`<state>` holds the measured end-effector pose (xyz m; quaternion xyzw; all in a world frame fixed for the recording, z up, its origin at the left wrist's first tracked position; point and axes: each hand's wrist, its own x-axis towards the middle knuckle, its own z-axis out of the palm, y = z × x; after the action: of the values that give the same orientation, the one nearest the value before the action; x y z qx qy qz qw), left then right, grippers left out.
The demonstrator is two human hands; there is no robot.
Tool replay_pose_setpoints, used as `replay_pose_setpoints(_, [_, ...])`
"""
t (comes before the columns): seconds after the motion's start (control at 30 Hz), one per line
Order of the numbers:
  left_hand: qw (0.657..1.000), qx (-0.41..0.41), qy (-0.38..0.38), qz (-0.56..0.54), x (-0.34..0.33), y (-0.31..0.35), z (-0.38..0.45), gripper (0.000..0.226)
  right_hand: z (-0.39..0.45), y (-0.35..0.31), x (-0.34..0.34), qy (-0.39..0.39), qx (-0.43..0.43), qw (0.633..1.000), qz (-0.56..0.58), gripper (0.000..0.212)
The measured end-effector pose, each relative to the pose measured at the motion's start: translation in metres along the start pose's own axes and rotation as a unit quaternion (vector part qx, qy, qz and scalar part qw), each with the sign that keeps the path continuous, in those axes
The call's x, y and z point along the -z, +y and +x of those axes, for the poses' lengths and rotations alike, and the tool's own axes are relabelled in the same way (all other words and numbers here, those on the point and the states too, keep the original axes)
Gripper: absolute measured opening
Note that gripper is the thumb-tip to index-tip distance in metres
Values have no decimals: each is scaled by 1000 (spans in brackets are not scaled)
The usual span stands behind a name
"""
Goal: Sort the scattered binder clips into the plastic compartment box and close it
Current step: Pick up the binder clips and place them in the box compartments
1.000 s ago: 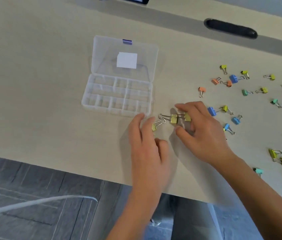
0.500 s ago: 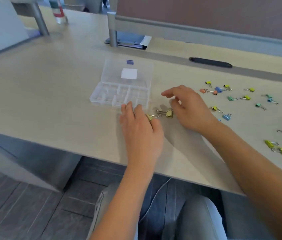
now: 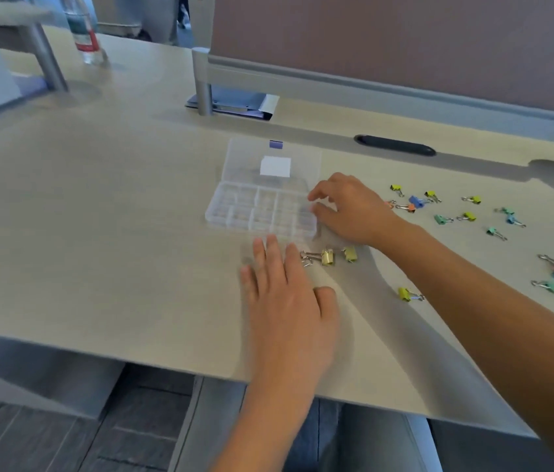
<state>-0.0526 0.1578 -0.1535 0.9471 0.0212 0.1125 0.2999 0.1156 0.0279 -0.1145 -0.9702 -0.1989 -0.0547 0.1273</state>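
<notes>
Nearest, left hand (image 3: 285,301) flat, palm down on the smooth pale wood-grain desk (image 3: 98,233), fingers straight and spread, holding nothing. Just beyond its fingertips, yellow binder clips (image 3: 328,257) with wire handles. Farther, right hand (image 3: 350,209) at the right end of the clear ribbed plastic compartment box (image 3: 258,212), fingers loosely curled, touching its rim; lid (image 3: 272,165) open. Coloured clips (image 3: 466,216) scattered right.
</notes>
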Motion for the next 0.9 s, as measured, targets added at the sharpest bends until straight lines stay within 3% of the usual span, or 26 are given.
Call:
replay_pose_setpoints(0.17, [992, -42, -59, 100, -3, 2, 2, 69, -11, 30, 9, -3, -56, 998, 20, 27])
replay_pose_setpoints(0.33, [980, -72, -98, 160, -6, 5, 1, 66, -31, 41, 5, 21, -55, 997, 40, 26])
replay_pose_setpoints(0.43, [977, -80, -103, 170, -5, 6, -1, 67, -49, 38, 1, 85, -28, 995, 43, 27])
replay_pose_setpoints(0.53, [979, -81, -96, 160, -3, 7, -3, 68, -69, 31, 8, 156, 6, 984, 86, 11])
replay_pose_setpoints(0.6, [981, -75, -85, 155, -1, 7, -3, 66, -83, 29, 13, 143, 36, 983, 106, 2])
replay_pose_setpoints(0.77, [990, -51, -39, 122, -3, 4, -5, 59, -106, 29, 10, 113, 41, 989, 91, 19])
replay_pose_setpoints(0.9, [993, -38, -12, 111, -5, 2, -5, 54, -108, 30, 6, 81, 42, 992, 86, 20])
